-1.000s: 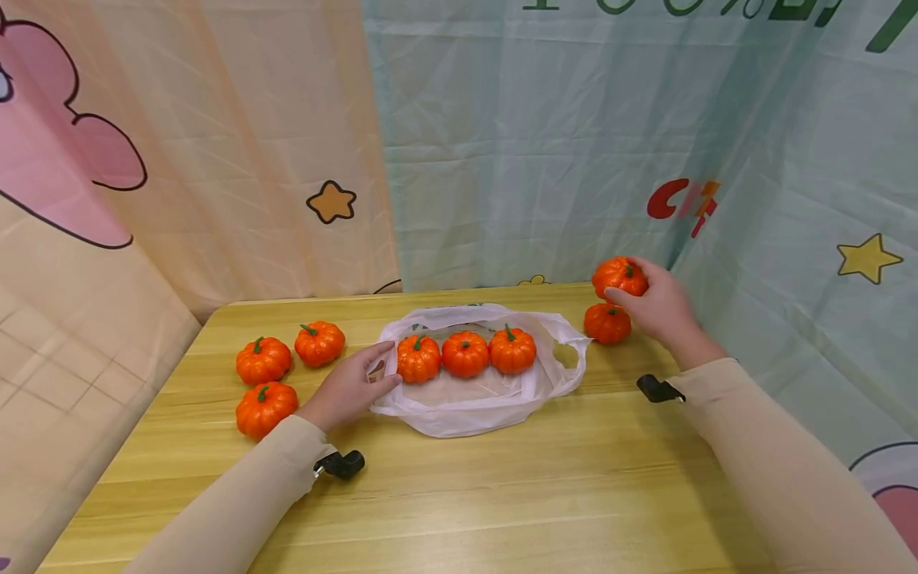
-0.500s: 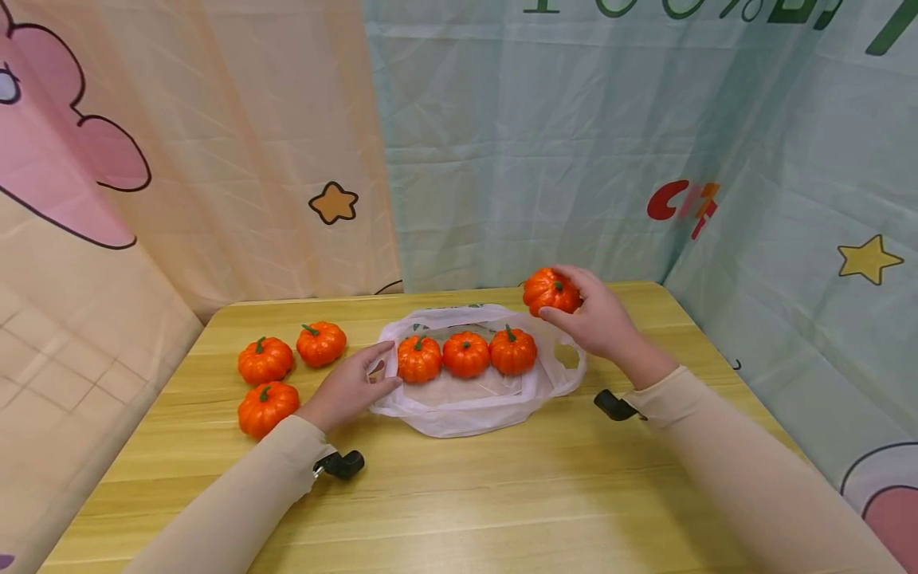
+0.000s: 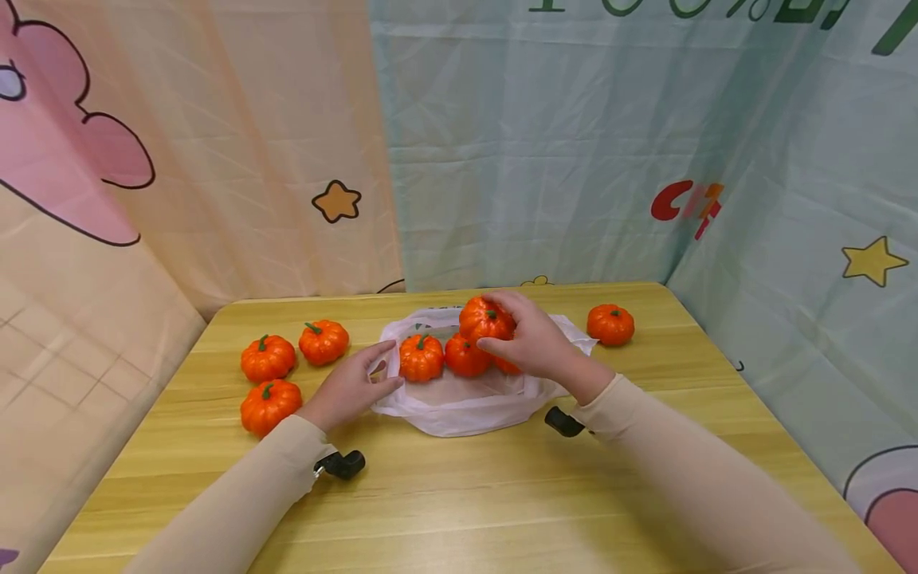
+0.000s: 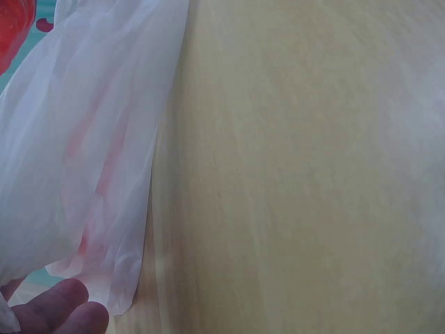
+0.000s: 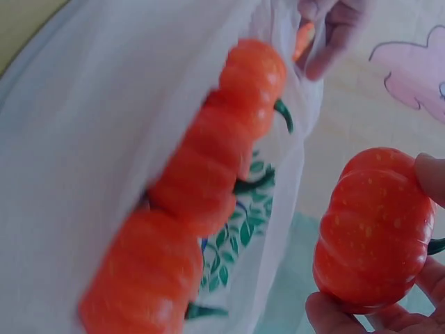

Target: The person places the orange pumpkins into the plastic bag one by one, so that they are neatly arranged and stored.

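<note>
A white plastic bag point(image 3: 466, 421) lies on the table with its mouth spread wide, and a row of 3 small orange pumpkins sits inside. My left hand point(image 3: 353, 386) grips the bag's left edge beside the leftmost pumpkin point(image 3: 421, 358). Above the row, my right hand point(image 3: 534, 335) holds another pumpkin point(image 5: 375, 229) between thumb and fingers. That held pumpkin overlaps the middle pumpkin point(image 3: 467, 356) in the head view. The rightmost one in the bag is mostly hidden behind my right hand. Green leaf print point(image 5: 233, 240) shows on the bag's inside in the right wrist view.
Left of the bag, 3 more pumpkins rest on the wooden table point(image 3: 445, 510), one of them point(image 3: 270, 407) right by my left wrist. A single pumpkin point(image 3: 610, 324) stands at the back right. Printed cloth point(image 3: 531, 159) hangs behind the table and along its sides.
My right hand has carried its pumpkin leftward from the back right to over the bag. The left hand stays at the bag's edge.
</note>
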{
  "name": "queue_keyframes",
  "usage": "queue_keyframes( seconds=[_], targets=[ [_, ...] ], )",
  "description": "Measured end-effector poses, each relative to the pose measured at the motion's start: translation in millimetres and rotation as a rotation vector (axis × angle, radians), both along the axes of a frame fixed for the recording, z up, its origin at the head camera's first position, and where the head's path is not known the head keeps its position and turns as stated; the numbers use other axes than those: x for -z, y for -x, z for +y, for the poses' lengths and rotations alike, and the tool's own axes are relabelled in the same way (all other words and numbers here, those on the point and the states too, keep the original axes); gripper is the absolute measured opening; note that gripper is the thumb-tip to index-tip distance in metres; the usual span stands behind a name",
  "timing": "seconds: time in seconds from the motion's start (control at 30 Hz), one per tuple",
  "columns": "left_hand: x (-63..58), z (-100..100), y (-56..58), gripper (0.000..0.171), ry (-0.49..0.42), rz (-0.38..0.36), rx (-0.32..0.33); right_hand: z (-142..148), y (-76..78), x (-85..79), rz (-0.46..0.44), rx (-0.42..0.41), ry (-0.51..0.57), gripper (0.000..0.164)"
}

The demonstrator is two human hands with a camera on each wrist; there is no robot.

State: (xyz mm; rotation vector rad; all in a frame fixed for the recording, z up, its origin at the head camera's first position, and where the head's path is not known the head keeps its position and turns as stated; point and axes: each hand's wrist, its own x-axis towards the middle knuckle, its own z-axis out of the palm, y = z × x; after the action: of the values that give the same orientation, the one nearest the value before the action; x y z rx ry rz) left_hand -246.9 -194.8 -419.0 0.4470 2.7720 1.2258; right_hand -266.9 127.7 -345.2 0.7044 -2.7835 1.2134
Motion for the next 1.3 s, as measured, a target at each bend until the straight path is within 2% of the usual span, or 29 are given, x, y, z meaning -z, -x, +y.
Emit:
queue_keyframes(
  seconds=[0.5,0.87,1.13,1.3],
  targets=[
    [0.0,-1,-1.4,0.073,-0.027,-0.013,0.004,-51,-11.4,27.1,-0.059,-0.124,-0.164,0.072],
    [1.8,-3,-0.1,0.073,-0.062,-0.044,0.017,-62,-15.6,40.7,-0.125,-0.189,-0.244,0.073],
    [-1.8,-1,-1.7,0.073,-0.051,-0.048,0.016,-64,-20.0,41.8,-0.096,-0.251,-0.263,0.068],
    [-1.4,-1,-1.2,0.073,-0.044,-0.049,0.019,-67,-20.1,44.5,-0.12,-0.235,-0.299,0.069]
  ],
)
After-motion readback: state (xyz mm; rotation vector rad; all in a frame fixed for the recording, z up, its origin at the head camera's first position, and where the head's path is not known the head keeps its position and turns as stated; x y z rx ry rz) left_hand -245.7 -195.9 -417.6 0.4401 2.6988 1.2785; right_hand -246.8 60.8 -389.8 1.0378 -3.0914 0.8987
